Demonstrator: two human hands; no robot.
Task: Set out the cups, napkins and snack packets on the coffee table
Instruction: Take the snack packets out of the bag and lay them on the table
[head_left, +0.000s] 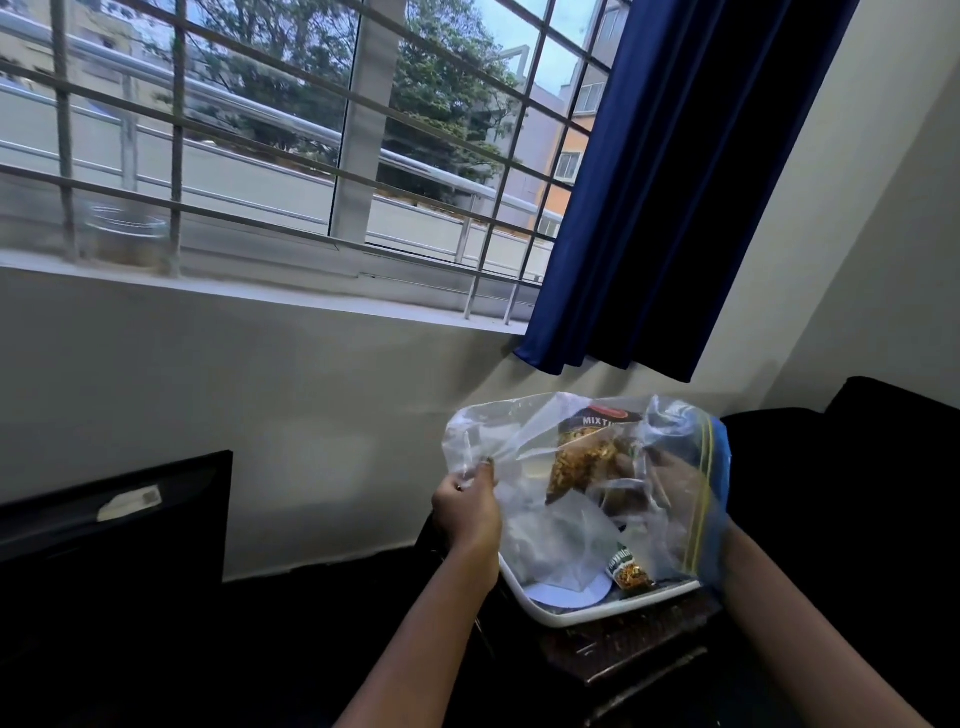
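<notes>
A clear zip bag (524, 447) with a blue and yellow seal strip hangs in the air over a white tray (566, 618). My left hand (467, 506) pinches the bag's left edge. My right hand (670, 483) is inside the bag, seen through the plastic, and grips a snack packet (587, 457) labelled with a word starting "MIXT". A second small snack packet (631, 569) lies in the tray beside a white round cup or lid (569, 592). White napkins or paper show dimly behind the plastic.
The tray sits on a small dark wooden table (639, 649). A dark sofa (852, 519) stands to the right and a black screen (114, 514) at the left. A barred window with a glass jar (127, 234) on the sill and a blue curtain (675, 171) are behind.
</notes>
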